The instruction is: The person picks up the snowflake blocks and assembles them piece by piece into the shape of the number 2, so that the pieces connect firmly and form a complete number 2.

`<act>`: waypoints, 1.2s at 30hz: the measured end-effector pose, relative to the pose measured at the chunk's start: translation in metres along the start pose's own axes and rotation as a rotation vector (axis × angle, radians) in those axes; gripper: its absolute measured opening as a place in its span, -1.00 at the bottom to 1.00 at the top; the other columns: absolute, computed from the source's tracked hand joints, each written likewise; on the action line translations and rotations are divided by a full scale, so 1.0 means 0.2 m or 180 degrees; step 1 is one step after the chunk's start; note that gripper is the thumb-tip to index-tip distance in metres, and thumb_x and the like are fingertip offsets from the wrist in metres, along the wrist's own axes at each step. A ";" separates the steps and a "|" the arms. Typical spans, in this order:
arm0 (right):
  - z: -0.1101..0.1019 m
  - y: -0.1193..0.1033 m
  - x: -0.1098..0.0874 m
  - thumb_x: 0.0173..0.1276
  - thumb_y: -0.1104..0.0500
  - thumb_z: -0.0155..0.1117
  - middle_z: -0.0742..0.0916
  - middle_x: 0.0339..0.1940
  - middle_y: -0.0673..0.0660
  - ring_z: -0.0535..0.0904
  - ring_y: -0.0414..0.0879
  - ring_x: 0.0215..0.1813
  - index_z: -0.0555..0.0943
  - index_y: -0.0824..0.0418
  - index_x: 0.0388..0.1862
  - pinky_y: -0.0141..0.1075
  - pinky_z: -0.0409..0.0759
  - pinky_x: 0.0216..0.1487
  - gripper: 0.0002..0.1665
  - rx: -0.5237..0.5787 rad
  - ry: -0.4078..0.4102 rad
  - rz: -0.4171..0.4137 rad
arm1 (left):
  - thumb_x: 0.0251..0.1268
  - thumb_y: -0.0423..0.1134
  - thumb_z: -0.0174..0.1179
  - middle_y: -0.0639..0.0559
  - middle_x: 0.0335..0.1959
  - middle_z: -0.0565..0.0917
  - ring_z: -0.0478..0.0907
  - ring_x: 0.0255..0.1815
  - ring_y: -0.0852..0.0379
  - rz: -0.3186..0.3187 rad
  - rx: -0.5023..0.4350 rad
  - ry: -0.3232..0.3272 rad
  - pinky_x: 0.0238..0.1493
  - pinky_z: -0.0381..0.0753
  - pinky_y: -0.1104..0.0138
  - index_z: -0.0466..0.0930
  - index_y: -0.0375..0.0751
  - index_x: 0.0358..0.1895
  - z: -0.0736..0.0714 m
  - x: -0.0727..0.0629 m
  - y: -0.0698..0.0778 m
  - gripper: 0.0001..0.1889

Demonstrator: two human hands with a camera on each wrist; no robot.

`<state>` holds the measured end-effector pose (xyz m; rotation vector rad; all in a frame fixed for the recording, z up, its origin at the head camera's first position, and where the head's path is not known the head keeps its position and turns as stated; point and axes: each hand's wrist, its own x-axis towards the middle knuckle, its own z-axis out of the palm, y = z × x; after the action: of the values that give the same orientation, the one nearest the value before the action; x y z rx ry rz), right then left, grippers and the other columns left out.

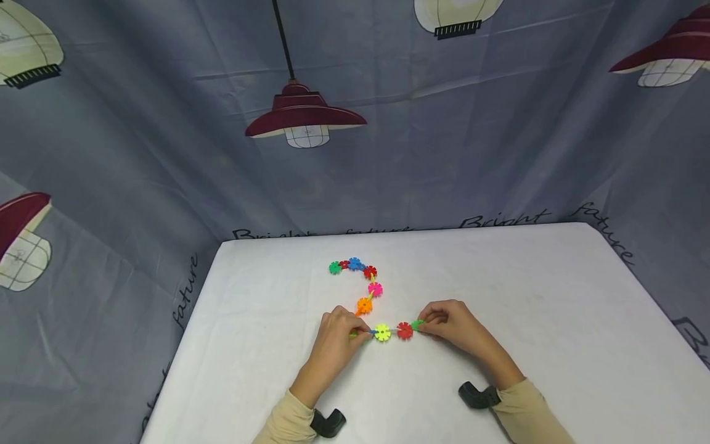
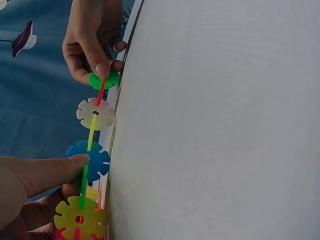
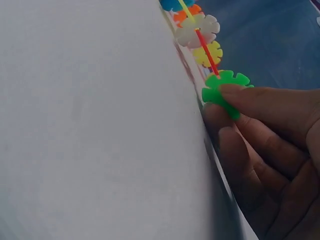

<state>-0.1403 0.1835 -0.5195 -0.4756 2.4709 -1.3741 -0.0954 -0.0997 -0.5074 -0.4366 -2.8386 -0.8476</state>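
A chain of flower-shaped notched plastic discs, slotted together in many colours, curves across the white table. The left hand (image 1: 337,338) pinches the chain at a blue disc (image 2: 101,162), its thumb on the disc's face. Below that, in the left wrist view, a green disc seen edge-on joins a yellow disc (image 2: 82,220). At the chain's right end the right hand (image 1: 456,325) grips a green disc (image 3: 225,95) between thumb and fingers. Between the hands run a yellow disc (image 1: 383,333), a white disc (image 2: 95,114) and a red disc (image 1: 405,331).
The chain's far part bends back past an orange disc (image 1: 364,306) and a pink disc (image 1: 375,289) to a green end disc (image 1: 335,267). A grey curtain printed with lamps (image 1: 305,117) surrounds the white table (image 1: 527,290). A black curved piece (image 1: 328,423) sits at each wrist.
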 end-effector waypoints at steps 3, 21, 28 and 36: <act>0.00 0.00 -0.01 0.25 0.18 0.56 0.79 -0.41 -0.03 0.65 -0.26 -0.36 0.76 0.09 -0.33 -0.40 0.63 -0.34 -0.91 -0.0117 0.0028 -0.0063 | 0.10 -0.15 0.58 0.25 -0.46 0.77 0.47 -0.28 0.26 -0.0008 -0.0004 -0.0030 -0.25 0.21 0.39 0.86 0.00 -0.41 0.00 0.00 0.00 -0.92; 0.05 0.01 0.00 0.18 0.24 0.60 0.82 -0.43 -0.14 0.65 -0.38 -0.36 0.79 0.01 -0.41 -0.40 0.64 -0.29 -0.87 -0.0367 0.0170 -0.0460 | 0.07 -0.18 0.59 0.24 -0.48 0.77 0.50 -0.28 0.26 0.0075 -0.0006 0.0101 -0.24 0.22 0.39 0.85 0.00 -0.43 0.00 0.00 0.00 -0.92; 0.07 0.04 -0.01 0.17 0.22 0.61 0.82 -0.44 -0.11 0.64 -0.35 -0.38 0.80 0.01 -0.41 -0.40 0.63 -0.33 -0.87 -0.0186 0.0288 -0.0504 | 0.11 -0.15 0.56 0.25 -0.47 0.78 0.52 -0.26 0.26 0.0027 -0.0032 0.0033 -0.23 0.23 0.39 0.85 0.01 -0.41 0.00 0.00 0.00 -0.92; 0.08 0.06 -0.01 0.13 0.22 0.63 0.82 -0.45 -0.15 0.62 -0.34 -0.40 0.80 0.04 -0.42 -0.39 0.60 -0.37 -0.87 -0.0094 0.0401 -0.0458 | 0.13 -0.14 0.55 0.25 -0.46 0.78 0.52 -0.26 0.26 -0.0024 -0.0053 -0.0019 -0.22 0.23 0.39 0.85 0.01 -0.41 -0.01 0.00 0.00 -0.92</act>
<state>-0.1342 0.1774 -0.5381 -0.6016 2.6056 -1.4656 -0.0955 -0.0996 -0.5056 -0.4315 -2.8425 -0.8734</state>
